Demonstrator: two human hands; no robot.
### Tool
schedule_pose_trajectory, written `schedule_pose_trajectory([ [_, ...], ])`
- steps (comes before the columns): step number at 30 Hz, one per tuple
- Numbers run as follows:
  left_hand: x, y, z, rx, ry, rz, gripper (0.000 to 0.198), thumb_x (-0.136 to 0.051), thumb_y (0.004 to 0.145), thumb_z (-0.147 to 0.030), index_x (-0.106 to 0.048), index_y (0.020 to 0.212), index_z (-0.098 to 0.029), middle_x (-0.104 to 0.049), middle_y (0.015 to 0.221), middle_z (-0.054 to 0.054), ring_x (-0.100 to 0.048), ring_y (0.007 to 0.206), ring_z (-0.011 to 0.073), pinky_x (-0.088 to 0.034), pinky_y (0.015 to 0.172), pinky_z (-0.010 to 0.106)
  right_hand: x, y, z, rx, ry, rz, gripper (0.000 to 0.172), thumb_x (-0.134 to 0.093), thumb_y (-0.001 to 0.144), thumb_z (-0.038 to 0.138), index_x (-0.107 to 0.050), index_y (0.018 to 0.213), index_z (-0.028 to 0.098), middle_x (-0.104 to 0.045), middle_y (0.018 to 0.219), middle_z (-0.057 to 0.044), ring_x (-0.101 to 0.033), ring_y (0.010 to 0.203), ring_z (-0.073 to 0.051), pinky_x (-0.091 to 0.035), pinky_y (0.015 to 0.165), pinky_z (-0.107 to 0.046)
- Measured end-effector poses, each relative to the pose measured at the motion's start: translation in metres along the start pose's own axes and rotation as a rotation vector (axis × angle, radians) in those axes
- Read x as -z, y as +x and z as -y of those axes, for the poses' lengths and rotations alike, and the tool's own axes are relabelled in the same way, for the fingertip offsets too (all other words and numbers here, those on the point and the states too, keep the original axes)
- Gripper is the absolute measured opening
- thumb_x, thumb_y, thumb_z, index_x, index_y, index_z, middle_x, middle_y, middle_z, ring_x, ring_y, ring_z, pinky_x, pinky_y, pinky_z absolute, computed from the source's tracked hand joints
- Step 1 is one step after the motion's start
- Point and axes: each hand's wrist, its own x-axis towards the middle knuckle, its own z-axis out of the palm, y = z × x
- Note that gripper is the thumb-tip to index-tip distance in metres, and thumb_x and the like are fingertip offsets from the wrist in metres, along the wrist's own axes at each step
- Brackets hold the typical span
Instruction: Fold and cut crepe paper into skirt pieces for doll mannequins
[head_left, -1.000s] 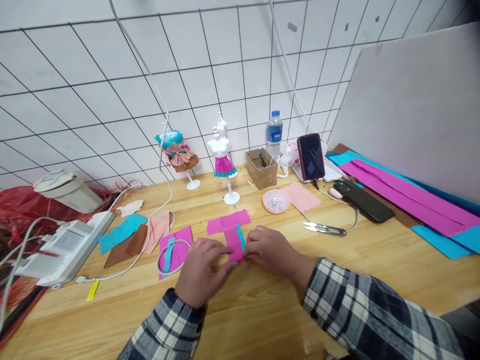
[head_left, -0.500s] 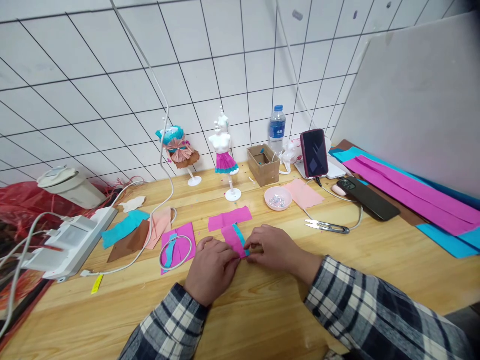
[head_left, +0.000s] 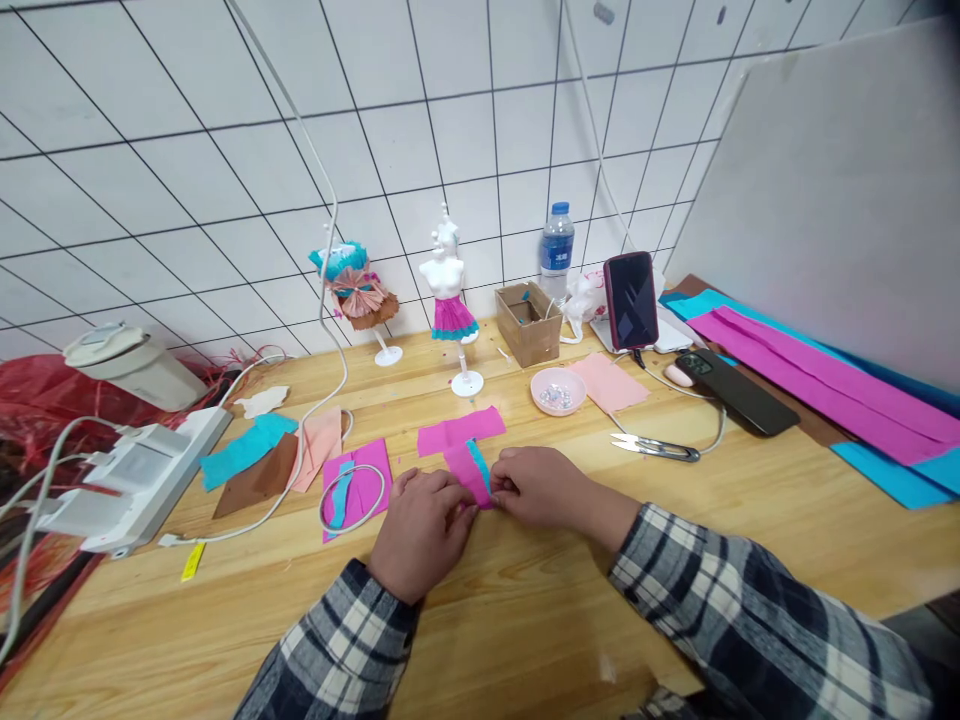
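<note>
I had both hands down on the tabletop [head_left: 525,610], close together, with the small pink piece [head_left: 466,470] between and just beyond their fingertips. It lay at a slant, its near edge at the fingers and the rest reaching away from them towards the wall [head_left: 285,240]. A narrow blue band [head_left: 480,464] ran down its right side, ending at the right fingertips.

The right hand [head_left: 536,487] had its thumb and forefinger drawn together on the near right corner, pinching it where the band ended. The left hand [head_left: 426,530] had its fingers curled, the tips at the near edge, a little left of the right ones. Its own knuckles partly hid them from me, so I could not tell whether they gripped the edge or only pressed on it.

Just past the piece lay a longer pink strip [head_left: 461,430], set crosswise; from my view I could not say whether the two touched. Left of the left hand, a pink sheet [head_left: 375,460] bore a blue scrap [head_left: 341,500] and a loop of white cable [head_left: 383,492]. Beyond the right hand stood a pink bowl [head_left: 559,392] of small shiny bits, with snips [head_left: 660,449] lying to its right, their blades pointing left.
</note>
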Motion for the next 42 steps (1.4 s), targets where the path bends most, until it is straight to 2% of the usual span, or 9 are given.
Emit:
schedule_pose_trajectory([
  [4, 0.0, 0.001, 0.001, 0.018, -0.019, 0.03, 0.016, -0.05, 0.086, -0.02, -0.066, 0.083, -0.022, -0.064, 0.087, 0.003, -0.058, 0.087, 0.0195, -0.036, 0.09, 0.042, 0.003, 0.003, 0.003, 0.052, -0.008, -0.004, 0.012, -0.057, 0.083, 0.026, -0.068, 0.085, 0.021, -0.064, 0.088, -0.002, -0.057, 0.079, -0.015, -0.035, 0.064, -0.025],
  [9, 0.0, 0.001, 0.001, 0.039, -0.008, 0.039, 0.014, -0.051, 0.086, -0.023, -0.065, 0.083, -0.021, -0.063, 0.09, 0.003, -0.057, 0.09, 0.0208, -0.038, 0.089, 0.041, 0.002, 0.007, 0.001, -0.031, 0.014, 0.053, 0.013, -0.056, 0.08, 0.025, -0.068, 0.077, 0.022, -0.067, 0.081, -0.001, -0.057, 0.075, -0.015, -0.033, 0.061, -0.025],
  [15, 0.0, 0.001, 0.004, 0.064, -0.033, 0.013, 0.011, -0.054, 0.084, -0.023, -0.065, 0.084, -0.021, -0.063, 0.094, 0.004, -0.057, 0.093, 0.0214, -0.041, 0.085, 0.038, 0.006, 0.013, -0.001, -0.077, 0.039, 0.139, 0.014, -0.058, 0.077, 0.028, -0.067, 0.068, 0.022, -0.066, 0.068, 0.001, -0.053, 0.06, -0.012, -0.027, 0.051, -0.024],
  [21, -0.001, 0.002, 0.007, 0.154, -0.106, 0.032, 0.01, -0.057, 0.081, -0.026, -0.066, 0.082, -0.023, -0.062, 0.098, 0.003, -0.057, 0.093, 0.0213, -0.042, 0.085, 0.037, 0.008, 0.016, -0.003, -0.109, 0.056, 0.175, 0.013, -0.06, 0.074, 0.031, -0.068, 0.068, 0.022, -0.065, 0.066, 0.002, -0.05, 0.057, -0.01, -0.026, 0.048, -0.023],
  [26, -0.002, 0.003, 0.005, 0.192, -0.057, 0.029, 0.012, -0.056, 0.081, -0.03, -0.066, 0.079, -0.023, -0.06, 0.098, 0.003, -0.056, 0.092, 0.0223, -0.041, 0.085, 0.039, 0.007, 0.016, -0.005, -0.118, 0.066, 0.189, 0.013, -0.06, 0.073, 0.033, -0.068, 0.069, 0.023, -0.066, 0.067, 0.003, -0.052, 0.058, -0.011, -0.027, 0.048, -0.022],
  [33, -0.005, 0.002, 0.002, 0.282, 0.022, 0.007, 0.014, -0.059, 0.077, -0.035, -0.061, 0.073, -0.022, -0.059, 0.095, 0.003, -0.053, 0.096, 0.0254, -0.037, 0.087, 0.042, 0.001, 0.017, -0.006, -0.128, 0.063, 0.163, 0.015, -0.062, 0.074, 0.036, -0.068, 0.071, 0.023, -0.068, 0.073, 0.001, -0.054, 0.063, -0.013, -0.029, 0.052, -0.023],
  [36, -0.008, 0.002, 0.004, 0.356, 0.007, -0.009, 0.015, -0.062, 0.076, -0.038, -0.061, 0.083, -0.024, -0.058, 0.101, 0.003, -0.052, 0.099, 0.0267, -0.036, 0.089, 0.044, -0.001, 0.016, -0.006, -0.114, 0.066, 0.132, 0.013, -0.064, 0.074, 0.035, -0.067, 0.074, 0.022, -0.067, 0.074, 0.001, -0.053, 0.064, -0.013, -0.028, 0.053, -0.023],
  [39, -0.011, 0.003, 0.006, 0.408, -0.027, -0.023, 0.024, -0.064, 0.073, -0.037, -0.059, 0.094, -0.026, -0.055, 0.109, 0.004, -0.05, 0.105, 0.028, -0.035, 0.091, 0.045, -0.001, 0.01, -0.004, -0.102, 0.065, 0.065, 0.021, -0.068, 0.072, 0.035, -0.064, 0.088, 0.021, -0.065, 0.081, 0.0, -0.053, 0.068, -0.013, -0.029, 0.055, -0.023],
  [42, -0.012, 0.003, 0.007, 0.423, -0.053, -0.028, 0.026, -0.065, 0.072, -0.037, -0.058, 0.095, -0.026, -0.054, 0.113, 0.005, -0.049, 0.108, 0.0285, -0.035, 0.092, 0.045, -0.002, -0.005, -0.004, -0.014, 0.084, -0.044, 0.019, -0.061, 0.08, 0.026, -0.064, 0.099, 0.023, -0.063, 0.082, 0.001, -0.053, 0.072, -0.012, -0.031, 0.06, -0.022],
])
